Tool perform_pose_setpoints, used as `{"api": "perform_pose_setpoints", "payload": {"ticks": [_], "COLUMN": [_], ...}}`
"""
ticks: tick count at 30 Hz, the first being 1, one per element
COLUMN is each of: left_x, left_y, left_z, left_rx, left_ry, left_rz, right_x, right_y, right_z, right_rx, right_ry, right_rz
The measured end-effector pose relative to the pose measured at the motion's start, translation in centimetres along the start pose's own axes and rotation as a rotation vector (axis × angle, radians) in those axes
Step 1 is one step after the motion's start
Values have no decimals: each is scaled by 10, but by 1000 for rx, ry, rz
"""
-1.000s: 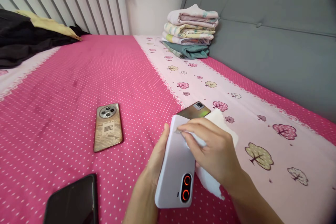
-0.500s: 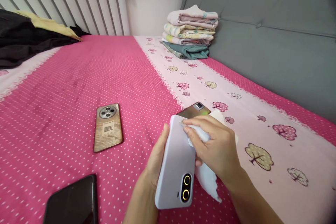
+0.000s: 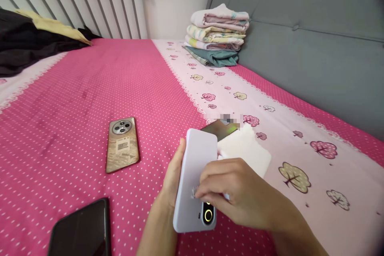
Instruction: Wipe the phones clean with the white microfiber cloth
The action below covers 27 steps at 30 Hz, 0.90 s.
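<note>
A pale lavender phone is tilted in front of me, its back up and its ringed camera lenses at the lower end. My left hand grips it along its left edge, the thumb lying by the side and the other fingers hidden beneath. Over the lower half of the back, my right hand pinches a crumpled white tissue against the surface. Only a small tuft shows at its fingertips; the fingers cover one lens in part. Behind that hand lies white paper, partly over a dark shiny phone.
A gold-brown phone with a round camera and a label lies left on the pink dotted bedspread. Nearer is a black phone. Folded cloths are stacked by the grey headboard; dark clothing lies far left.
My right hand has moved the tissue down the phone's back, from near the upper end to beside the lenses. The lavender phone has shifted slightly left, still in my left hand.
</note>
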State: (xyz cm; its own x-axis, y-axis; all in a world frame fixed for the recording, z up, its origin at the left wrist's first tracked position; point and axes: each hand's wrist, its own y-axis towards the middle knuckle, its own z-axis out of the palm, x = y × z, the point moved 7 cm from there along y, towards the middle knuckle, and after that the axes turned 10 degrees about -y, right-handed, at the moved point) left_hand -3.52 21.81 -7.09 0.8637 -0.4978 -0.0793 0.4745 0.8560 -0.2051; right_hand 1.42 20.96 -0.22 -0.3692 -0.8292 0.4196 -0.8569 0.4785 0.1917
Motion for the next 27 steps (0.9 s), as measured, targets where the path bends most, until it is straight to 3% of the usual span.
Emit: {"api": "perform_pose_setpoints", "payload": {"ticks": [6, 12, 19, 27], "left_x": [2, -4, -2, 5], "left_y": [0, -1, -4, -4], "left_z": [-1, -7, -2, 3], "left_rx": [1, -108, -87, 28], "left_ry": [6, -4, -8, 48], "left_rz": [-31, 59, 22, -33], "right_x": [1, -12, -34, -45], "right_y": [-2, 3, -2, -12], "right_z": [2, -10, -33, -44], "right_rx": [39, -208, -563, -712], "right_ry": [8, 20, -131, -264], "right_rz": [29, 130, 301, 446]}}
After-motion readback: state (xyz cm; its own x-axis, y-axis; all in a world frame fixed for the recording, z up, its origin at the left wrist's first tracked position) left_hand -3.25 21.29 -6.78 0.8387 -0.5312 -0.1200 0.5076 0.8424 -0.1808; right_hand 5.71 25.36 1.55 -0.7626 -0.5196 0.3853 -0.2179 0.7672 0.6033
